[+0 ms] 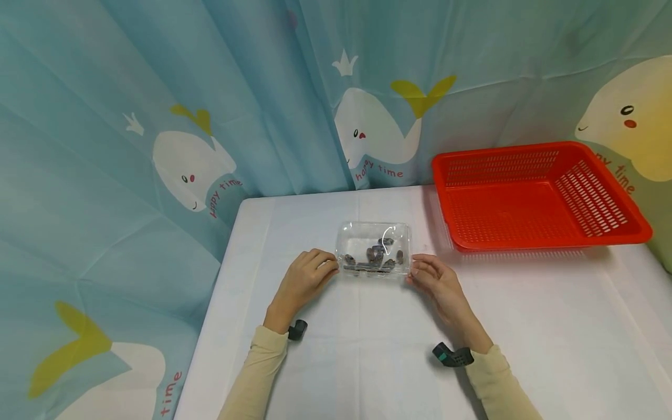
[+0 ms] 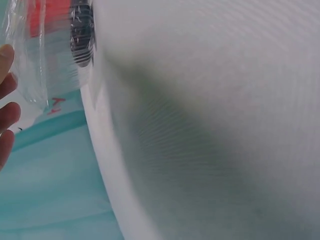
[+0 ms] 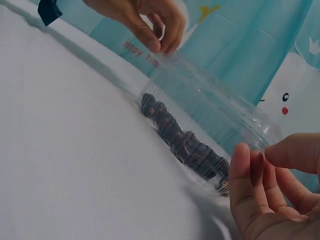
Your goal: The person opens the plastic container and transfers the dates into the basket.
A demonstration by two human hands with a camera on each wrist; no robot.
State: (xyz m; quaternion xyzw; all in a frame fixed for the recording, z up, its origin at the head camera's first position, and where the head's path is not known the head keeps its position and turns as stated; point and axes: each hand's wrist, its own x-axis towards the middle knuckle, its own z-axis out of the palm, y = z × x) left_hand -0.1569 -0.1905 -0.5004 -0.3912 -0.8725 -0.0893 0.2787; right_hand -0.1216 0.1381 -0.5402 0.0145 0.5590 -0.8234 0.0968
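A clear plastic clamshell box [image 1: 354,236] sits on the white table with its lid down. Inside lie several small dark brown oval pieces [image 1: 375,254], whose exact kind I cannot tell; in the right wrist view these dark pieces [image 3: 172,135] line the bottom. My left hand [image 1: 307,277] pinches the box's near left corner between thumb and fingers. At the near right corner, my right hand [image 1: 438,287] pinches the rim, thumb above and fingers below. The left wrist view catches only some left fingertips [image 2: 9,117] beside the plastic.
A red perforated basket [image 1: 504,216] stands at the back right of the white table [image 1: 394,361], apart from the box. Behind and to the left hangs a blue curtain [image 1: 278,116] with whale prints. Each wrist wears a dark camera band [image 1: 454,356].
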